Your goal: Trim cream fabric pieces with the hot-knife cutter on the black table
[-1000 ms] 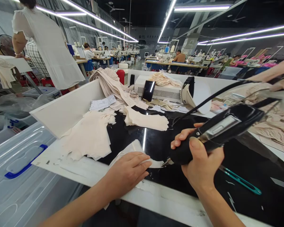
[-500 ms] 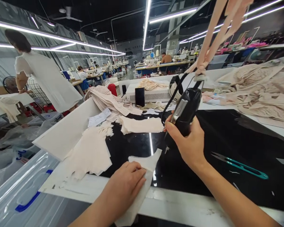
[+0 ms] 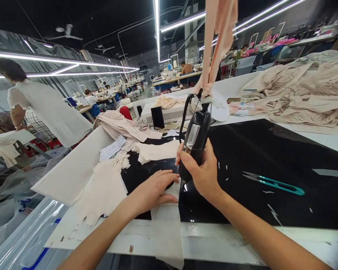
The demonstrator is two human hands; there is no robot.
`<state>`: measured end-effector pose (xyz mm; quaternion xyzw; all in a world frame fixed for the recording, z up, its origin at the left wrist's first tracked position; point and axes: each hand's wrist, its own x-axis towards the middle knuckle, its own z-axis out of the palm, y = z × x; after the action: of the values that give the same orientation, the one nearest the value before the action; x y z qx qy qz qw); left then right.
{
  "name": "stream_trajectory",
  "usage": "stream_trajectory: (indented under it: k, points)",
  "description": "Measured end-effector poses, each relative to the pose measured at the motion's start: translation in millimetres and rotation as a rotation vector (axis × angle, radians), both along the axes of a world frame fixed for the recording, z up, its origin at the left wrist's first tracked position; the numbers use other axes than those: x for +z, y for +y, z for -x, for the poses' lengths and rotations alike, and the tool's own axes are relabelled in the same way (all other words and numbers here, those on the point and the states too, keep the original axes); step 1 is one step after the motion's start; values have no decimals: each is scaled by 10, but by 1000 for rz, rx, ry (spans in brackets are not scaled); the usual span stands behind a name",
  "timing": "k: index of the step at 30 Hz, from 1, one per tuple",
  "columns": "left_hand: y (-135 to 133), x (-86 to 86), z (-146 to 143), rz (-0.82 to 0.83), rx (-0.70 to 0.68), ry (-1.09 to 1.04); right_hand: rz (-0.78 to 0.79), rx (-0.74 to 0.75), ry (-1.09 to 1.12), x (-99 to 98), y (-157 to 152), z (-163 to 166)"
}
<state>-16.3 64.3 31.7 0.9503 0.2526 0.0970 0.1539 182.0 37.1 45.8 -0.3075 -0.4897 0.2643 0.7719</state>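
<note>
My right hand (image 3: 203, 173) is wrapped round a black hand-held cutting tool (image 3: 193, 144) that hangs upright from a strip of cloth, its tip just above the black worktop (image 3: 250, 157). Spread flat beside it, my left hand (image 3: 154, 188) presses on a pale fabric strip (image 3: 166, 225) that droops over the table's front edge. The tool's tip sits at the strip's far end, right next to my left fingertips.
Stacks of cream fabric pieces (image 3: 103, 189) lie to the left, with more (image 3: 157, 150) behind. Teal thread snips (image 3: 273, 182) rest on the right of the worktop. A heap of beige garments (image 3: 301, 93) fills the back right. A person in white (image 3: 42, 108) stands at the left.
The tool has swung from slanting to upright and come closer to my left hand. The fabric strip has been pulled toward me over the table edge. The view has shifted right.
</note>
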Motion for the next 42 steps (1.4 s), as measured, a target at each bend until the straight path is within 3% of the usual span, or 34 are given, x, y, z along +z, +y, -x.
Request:
stream_trajectory:
  k: [4,7,20,42]
  points:
    - [24,-29,30,198,103,116,67,44,-2,-29,-6,44]
    - [15,-42,63,238,133,134,68,61,7,-36,-5,78]
    - [-19,-106,107,172,149,132,81,79,-17,-58,3,130]
    - [-121,71,53,64,143,254,54,52,15,-30,38,134]
